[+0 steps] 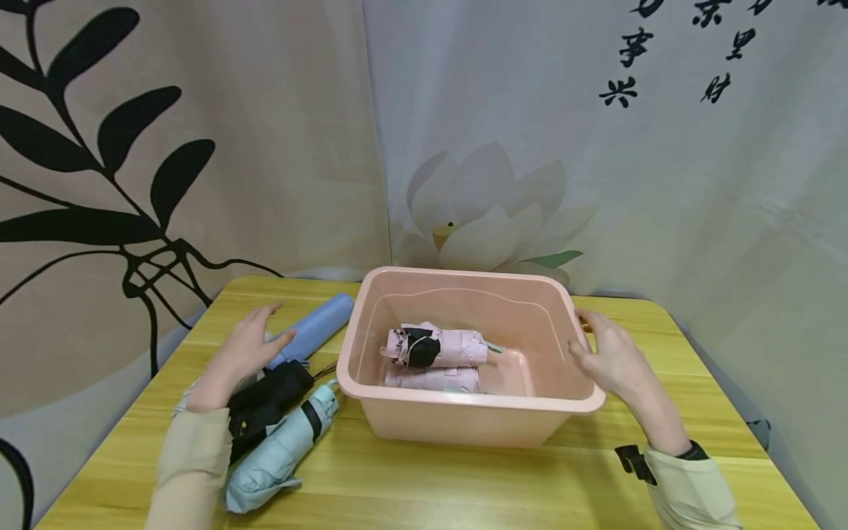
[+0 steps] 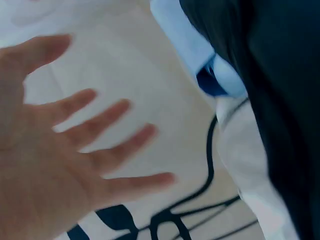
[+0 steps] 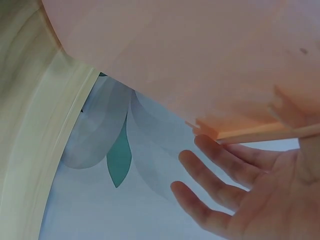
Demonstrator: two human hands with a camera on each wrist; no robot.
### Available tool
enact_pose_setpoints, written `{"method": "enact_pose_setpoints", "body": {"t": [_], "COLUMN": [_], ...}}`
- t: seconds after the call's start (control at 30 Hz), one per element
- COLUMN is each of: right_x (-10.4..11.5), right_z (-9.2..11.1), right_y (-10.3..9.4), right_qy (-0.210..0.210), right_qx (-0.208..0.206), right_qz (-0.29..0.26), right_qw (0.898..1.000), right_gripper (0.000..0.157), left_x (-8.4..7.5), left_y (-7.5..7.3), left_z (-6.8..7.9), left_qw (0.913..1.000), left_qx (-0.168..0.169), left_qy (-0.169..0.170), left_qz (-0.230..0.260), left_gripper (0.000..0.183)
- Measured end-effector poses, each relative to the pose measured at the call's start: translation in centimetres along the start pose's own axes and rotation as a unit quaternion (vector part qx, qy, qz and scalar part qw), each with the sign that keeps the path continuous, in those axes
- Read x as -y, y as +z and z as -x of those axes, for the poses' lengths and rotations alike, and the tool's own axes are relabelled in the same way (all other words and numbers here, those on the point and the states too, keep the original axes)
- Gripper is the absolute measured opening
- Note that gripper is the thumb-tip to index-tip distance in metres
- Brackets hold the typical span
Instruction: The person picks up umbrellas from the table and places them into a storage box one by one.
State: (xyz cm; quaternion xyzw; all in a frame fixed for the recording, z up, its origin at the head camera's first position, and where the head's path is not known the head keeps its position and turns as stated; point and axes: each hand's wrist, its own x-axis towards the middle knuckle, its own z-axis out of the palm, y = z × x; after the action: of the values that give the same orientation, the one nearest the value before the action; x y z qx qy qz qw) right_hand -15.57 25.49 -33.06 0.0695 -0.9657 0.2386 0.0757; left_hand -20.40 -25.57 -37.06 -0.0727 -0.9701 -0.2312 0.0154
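My left hand (image 1: 244,355) is over a group of folded umbrellas on the left, fingers spread and nothing held. Under and beside it lie a blue umbrella (image 1: 313,329), a black umbrella (image 1: 274,397) and a light blue umbrella (image 1: 285,449) with a dark strap. A pale one is mostly hidden by that hand and sleeve. My right hand (image 1: 616,359) grips the right rim of a pink plastic basin (image 1: 464,419), thumb on the inner side and fingers (image 3: 215,175) outside beneath the lip. Inside the basin, a pale pink umbrella (image 1: 460,347) with a black patch lies beside another pink umbrella (image 1: 433,379).
The wooden table (image 1: 669,397) carries everything, its far edge close to a printed curtain (image 1: 285,147) with leaves, a lotus and dark characters. A black strap (image 1: 636,465) sits at the right cuff.
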Motion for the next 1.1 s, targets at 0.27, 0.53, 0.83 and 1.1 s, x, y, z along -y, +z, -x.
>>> {"method": "enact_pose_setpoints", "body": {"t": [0.27, 0.53, 0.83, 1.1], "right_x": [-0.1, -0.2, -0.2, -0.2], "right_z": [0.1, 0.1, 0.0, 0.0], "right_y": [0.1, 0.1, 0.1, 0.2], "right_qy": [-0.003, -0.004, 0.004, 0.009], "right_qx": [0.005, 0.003, 0.006, 0.005], "right_qz": [0.002, 0.0, 0.001, 0.004], "right_qw": [1.0, 1.0, 1.0, 1.0], "right_gripper": [0.051, 0.05, 0.051, 0.051], "left_x": [3.5, 5.7, 7.6, 8.7], "left_y": [-0.4, -0.5, 0.4, 1.0], "left_z": [0.7, 1.5, 1.4, 1.4], "left_qw": [0.9944, 0.9868, 0.9881, 0.9893], "left_qx": [0.079, 0.114, 0.127, 0.123], "left_qy": [-0.054, -0.079, -0.063, -0.06], "left_qz": [-0.045, -0.084, -0.058, -0.05], "left_gripper": [0.072, 0.072, 0.079, 0.083]}}
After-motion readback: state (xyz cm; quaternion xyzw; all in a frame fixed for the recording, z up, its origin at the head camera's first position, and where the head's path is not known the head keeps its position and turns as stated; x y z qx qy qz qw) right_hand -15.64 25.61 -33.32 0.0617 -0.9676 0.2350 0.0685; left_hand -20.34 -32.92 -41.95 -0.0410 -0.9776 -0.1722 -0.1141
